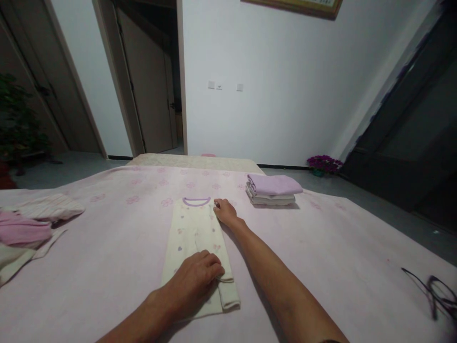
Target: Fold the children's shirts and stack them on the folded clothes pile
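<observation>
A cream long-sleeved children's shirt [191,228] with small hearts and a lilac neckband lies flat on the pink bedspread, its neck pointing away from me. Its right side is folded inward, and a sleeve end [228,294] lies near the bottom hem. My left hand [200,274] is on the lower right part of the shirt, its fingers curled together on the sleeve and partly hidden under the palm. Up by the neckband, my right hand [225,212] pinches the folded shoulder edge.
A stack of folded clothes [273,188], lilac on top, sits at the back right. Loose clothes [28,228] lie heaped at the left edge. Black-framed glasses [437,293] rest at the far right. Beyond the bedspread [117,247] is a white wall with a doorway.
</observation>
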Demonstrator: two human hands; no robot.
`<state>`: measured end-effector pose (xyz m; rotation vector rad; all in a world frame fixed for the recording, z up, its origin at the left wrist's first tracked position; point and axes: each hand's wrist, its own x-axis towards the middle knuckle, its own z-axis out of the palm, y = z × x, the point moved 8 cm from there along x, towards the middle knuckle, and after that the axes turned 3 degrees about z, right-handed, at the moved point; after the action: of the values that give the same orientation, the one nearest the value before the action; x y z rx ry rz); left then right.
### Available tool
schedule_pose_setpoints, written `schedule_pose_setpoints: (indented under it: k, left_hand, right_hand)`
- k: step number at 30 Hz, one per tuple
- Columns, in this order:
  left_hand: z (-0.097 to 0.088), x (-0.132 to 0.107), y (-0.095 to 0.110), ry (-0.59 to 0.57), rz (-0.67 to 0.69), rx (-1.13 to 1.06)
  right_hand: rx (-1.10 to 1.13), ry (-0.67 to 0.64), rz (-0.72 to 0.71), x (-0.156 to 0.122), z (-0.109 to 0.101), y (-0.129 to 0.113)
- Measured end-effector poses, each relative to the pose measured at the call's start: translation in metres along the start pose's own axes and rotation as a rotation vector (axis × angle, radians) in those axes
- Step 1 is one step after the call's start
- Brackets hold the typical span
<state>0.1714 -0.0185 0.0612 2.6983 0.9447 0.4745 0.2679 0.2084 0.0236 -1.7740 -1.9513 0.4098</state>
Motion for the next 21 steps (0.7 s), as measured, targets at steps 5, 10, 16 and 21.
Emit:
schedule_pose_setpoints:
  k: [5, 10, 16, 21]
  left_hand:
    - [0.000, -0.004, 0.003, -0.019, 0.010, 0.029]
    - [-0.006, -0.008, 0.011, -0.053, 0.010, 0.033]
    - [-0.003, -0.014, 0.017, -0.081, -0.037, 0.103]
    - [0.000, -0.028, 0.029, -0.087, -0.049, 0.124]
  right_hand:
    - [0.020, 0.008, -0.100, -0.027, -0.010, -0.006]
    - [0.025, 0.014, -0.213, -0.075, -0.022, -0.020]
    - [-0.055, -0.046, -0.441, -0.139, -0.024, -0.040]
    - [-0.152, -0.076, -0.449, -0.160, -0.017, -0.042]
